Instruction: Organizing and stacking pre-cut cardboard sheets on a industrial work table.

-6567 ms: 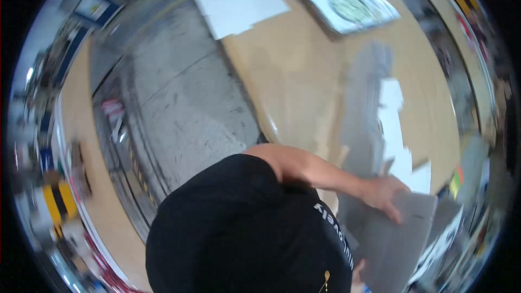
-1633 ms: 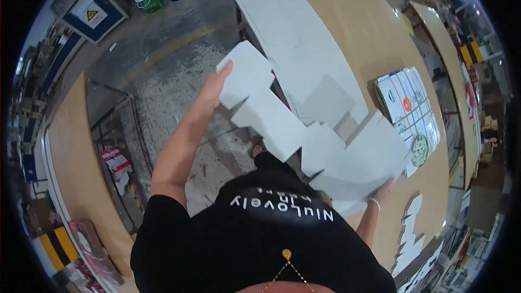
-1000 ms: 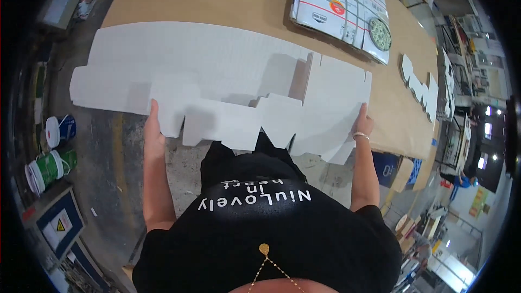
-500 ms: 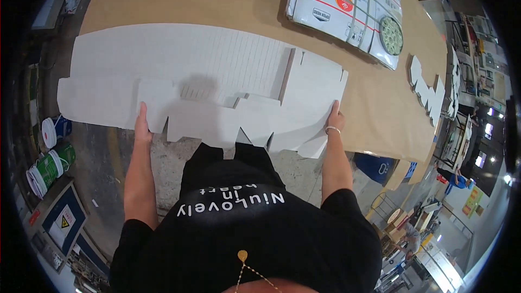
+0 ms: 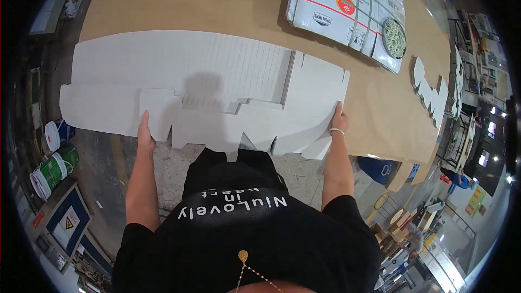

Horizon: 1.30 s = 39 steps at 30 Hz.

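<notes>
Cardboard sheet (image 5: 217, 127), white with a stepped and notched outline, lies in front of the wearer at the near edge of a brown table (image 5: 163, 2), its toothed near side jutting out over the grey floor (image 5: 296, 182). Left hand (image 5: 145, 133) and right hand (image 5: 338, 121) are clamped on it at opposite ends, thumbs on top; the fingers beneath are hidden. Behind it, a larger white sheet (image 5: 157, 59) with faint parallel lines lies partly overlapped; whether the two touch all along, I cannot tell. The step in hand appears to be lining up and steadying the piece; a next move would seem to call for an even grip at both ends, since the notched flaps could bend. Farther out, a strapped bundle (image 5: 336, 21) lies on the table, with a jagged white offcut (image 5: 427, 92) to its right and buckets (image 5: 57, 171) on the floor at left.
</notes>
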Motion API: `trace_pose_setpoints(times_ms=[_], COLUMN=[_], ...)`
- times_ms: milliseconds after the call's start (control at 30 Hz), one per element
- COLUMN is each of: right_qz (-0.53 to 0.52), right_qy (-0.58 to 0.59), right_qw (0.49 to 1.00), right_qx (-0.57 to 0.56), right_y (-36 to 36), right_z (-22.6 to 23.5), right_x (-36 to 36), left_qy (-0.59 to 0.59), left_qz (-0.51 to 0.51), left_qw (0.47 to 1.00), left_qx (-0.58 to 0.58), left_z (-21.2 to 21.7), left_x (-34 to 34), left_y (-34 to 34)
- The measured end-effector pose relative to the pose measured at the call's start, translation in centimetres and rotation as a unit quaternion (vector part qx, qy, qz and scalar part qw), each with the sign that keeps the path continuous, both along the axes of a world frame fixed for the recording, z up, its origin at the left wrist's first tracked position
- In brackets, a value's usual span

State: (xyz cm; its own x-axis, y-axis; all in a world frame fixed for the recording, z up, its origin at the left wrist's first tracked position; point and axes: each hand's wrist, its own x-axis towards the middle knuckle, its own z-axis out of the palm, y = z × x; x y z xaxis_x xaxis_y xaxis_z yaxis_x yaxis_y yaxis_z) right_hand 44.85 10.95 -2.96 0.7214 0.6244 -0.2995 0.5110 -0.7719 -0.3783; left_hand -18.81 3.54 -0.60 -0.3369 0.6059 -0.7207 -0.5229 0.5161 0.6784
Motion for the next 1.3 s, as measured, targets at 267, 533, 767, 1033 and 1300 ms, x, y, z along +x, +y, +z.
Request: trace_pose_setpoints(times_ms=[267, 533, 767, 1033, 1300], right_qz=[0.257, 0.416, 0.412, 0.418, 0.414], right_qy=[-0.256, -0.102, -0.098, -0.101, -0.102], right_qw=[0.932, 0.899, 0.901, 0.899, 0.9], right_qx=[0.0, -0.086, -0.094, -0.084, -0.085], right_y=[-4.0, -7.9, -8.6, -8.5, -8.8], right_z=[5.6, 6.3, 6.2, 7.4, 7.4], right_x=[-3.0, -13.4, -12.2, -10.6, -9.0], left_qy=[-0.102, -0.105, 0.23, 0.775, 0.131], left_qz=[0.023, -0.077, -0.084, -0.324, -0.073], left_qw=[0.994, 0.989, 0.961, 0.507, 0.981], left_qx=[-0.016, 0.064, 0.131, 0.193, 0.12], left_z=[0.3, 1.4, 11.2, 18.1, 15.9], left_x=[-0.8, -0.1, 9.2, 31.5, 11.3], left_y=[-0.6, 0.1, 0.7, -2.8, -0.3])
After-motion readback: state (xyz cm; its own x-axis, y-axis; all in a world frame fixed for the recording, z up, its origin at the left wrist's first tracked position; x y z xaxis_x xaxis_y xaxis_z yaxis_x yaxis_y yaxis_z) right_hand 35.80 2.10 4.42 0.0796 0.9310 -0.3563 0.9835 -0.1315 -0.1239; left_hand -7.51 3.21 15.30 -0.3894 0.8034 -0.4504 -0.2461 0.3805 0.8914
